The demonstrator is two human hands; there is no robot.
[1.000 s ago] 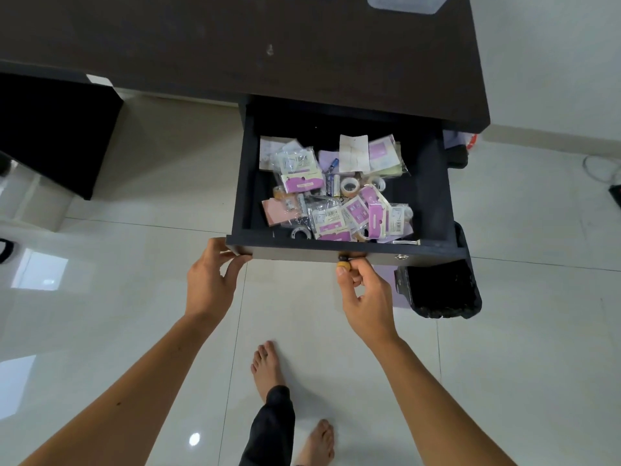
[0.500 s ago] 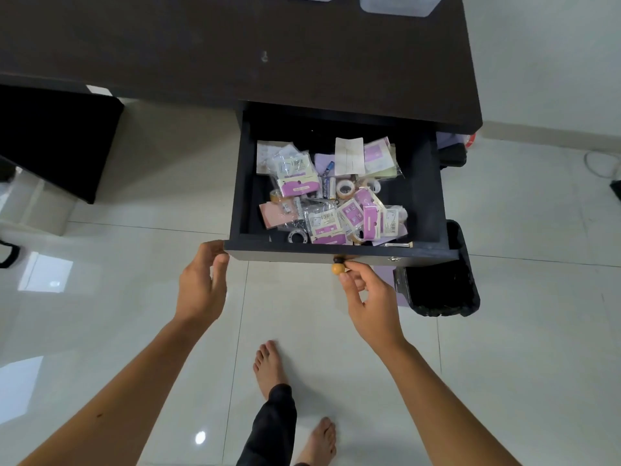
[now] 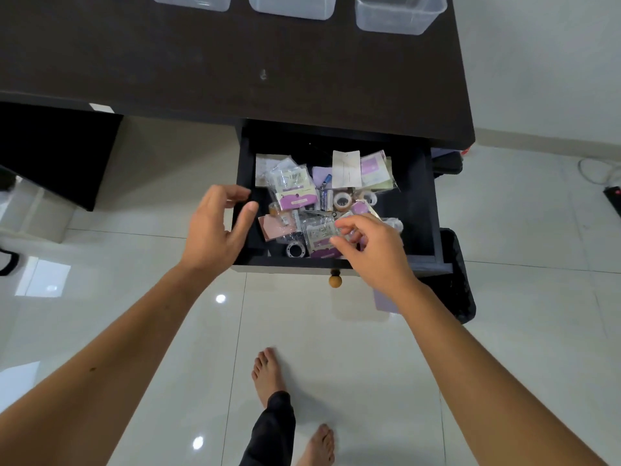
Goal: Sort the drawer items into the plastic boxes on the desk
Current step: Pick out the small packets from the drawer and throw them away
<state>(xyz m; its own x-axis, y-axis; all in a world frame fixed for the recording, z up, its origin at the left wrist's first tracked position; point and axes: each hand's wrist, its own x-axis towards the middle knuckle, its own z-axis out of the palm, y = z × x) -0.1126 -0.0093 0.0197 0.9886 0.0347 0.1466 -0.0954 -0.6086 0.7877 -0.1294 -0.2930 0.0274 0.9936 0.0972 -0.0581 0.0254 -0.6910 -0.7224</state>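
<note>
First grab from the open drawer, nothing sorted yet

Right hand [image 3: 376, 250] looks to be pinching a clear packet [image 3: 319, 235] near the drawer [image 3: 421, 203] front; left hand [image 3: 215, 230] hovers spread, empty, over the left wall. Next it lifts clear of the front edge and goes up to the plastic boxes [image 3: 396, 15] at the desk's [image 3: 201, 62] back, with plenty of bare desktop between.

Both arms reach forward; left hand [image 3: 215, 230] spread loosely, right hand [image 3: 373, 250] with fingers curled.
</note>
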